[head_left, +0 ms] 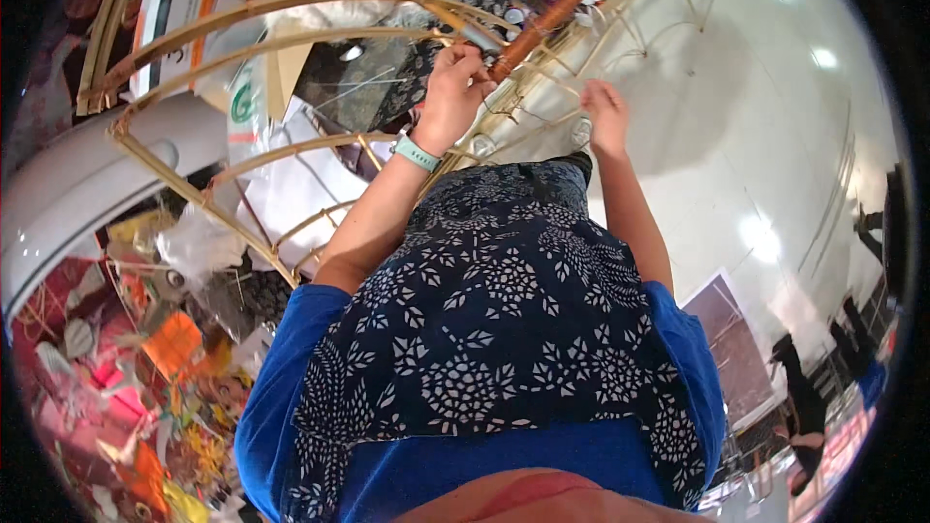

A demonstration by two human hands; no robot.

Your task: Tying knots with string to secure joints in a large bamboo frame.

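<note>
A frame of bent bamboo strips [281, 2] arches over the left side. A reddish-brown pole [572, 8] runs from the top edge down to its joint, where one strip carries a grey wrapping [480, 37]. My left hand [453, 97], with a pale green watch band at the wrist, is closed on the bamboo frame at this joint, beside the pole's lower end. Apart from it, to the right, my right hand [606, 116] has its fingers pinched together beside thin bamboo strips. Whatever lies between those fingertips is too small to make out.
A silver-grey curved surface [126, 184] stands at the left. Below it lie colourful scraps [174, 344]. White fluffy material [320, 15] and a white-and-orange box [172, 29] are at the upper left. Shiny pale floor [756, 136] stretches right, where a printed board [731, 344] stands near people.
</note>
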